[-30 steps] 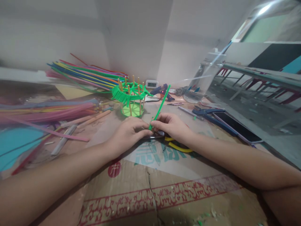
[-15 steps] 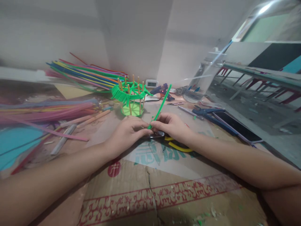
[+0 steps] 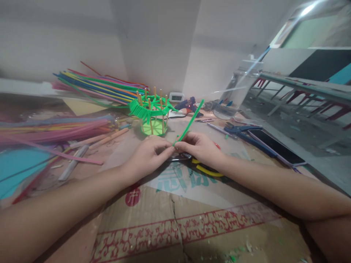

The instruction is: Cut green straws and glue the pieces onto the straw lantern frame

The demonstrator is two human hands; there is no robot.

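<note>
A green pipe cleaner (image 3: 191, 122) slants up and to the right from between my two hands. My right hand (image 3: 201, 146) pinches it near its lower end. Fingertips of my left hand (image 3: 152, 153) are pressed together at that same end, touching the right fingertips. Just behind the hands stands a small round structure (image 3: 150, 111) of upright wooden sticks on a light green base, with green pipe cleaner woven round its upper part. Under my hands lies a dark, shiny-rimmed object (image 3: 179, 157), mostly hidden. Yellow curved handles (image 3: 210, 171) show below my right wrist.
Bundles of coloured pipe cleaners (image 3: 101, 86) lie at the back left, with more (image 3: 55, 131) nearer. A glue gun (image 3: 189, 105) and a small digital clock (image 3: 176, 96) stand behind. Blue-handled pliers (image 3: 249, 137) and a phone (image 3: 276, 147) lie at right.
The pipe cleaner's free end has tilted slightly further right, and its lower end has risen a little between my fingertips. Both hands stay nearly in place.
</note>
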